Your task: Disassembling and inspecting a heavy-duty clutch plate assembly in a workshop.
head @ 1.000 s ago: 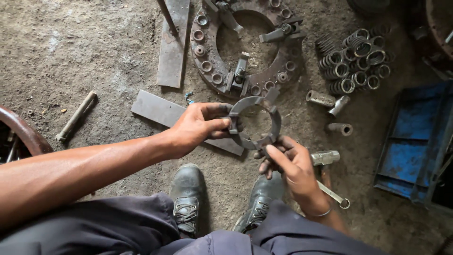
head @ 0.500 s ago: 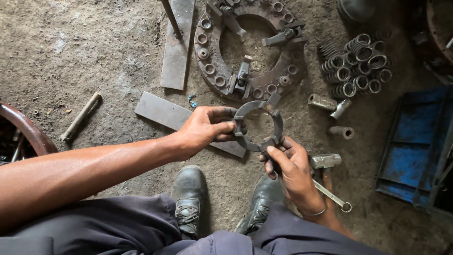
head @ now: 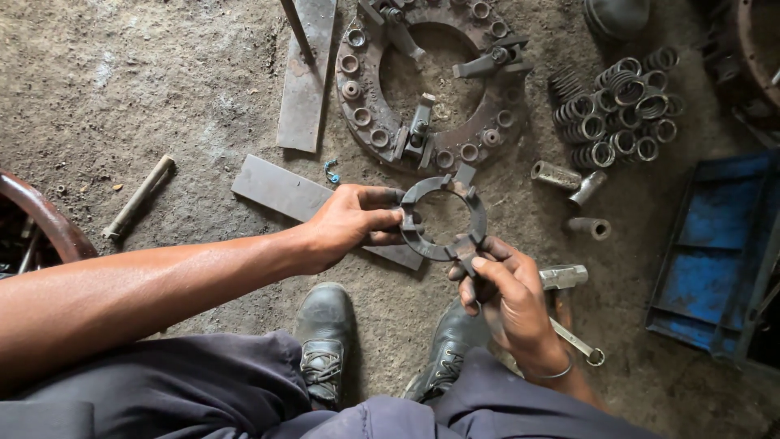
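I see the metal ring [head: 443,218] held up between both hands, above the dirt floor [head: 122,89] and just in front of my two black boots [head: 325,341]. My left hand [head: 349,223] grips the ring's left edge, thumb and fingers pinched on it. My right hand [head: 504,289] clasps the ring's lower rim, fingers curled around a lug there. Just beyond the ring lies a large round plate [head: 366,114] with sockets and levers. A heap of coil springs [head: 621,106] sits to the right, a flat steel bar [head: 280,189] to the left.
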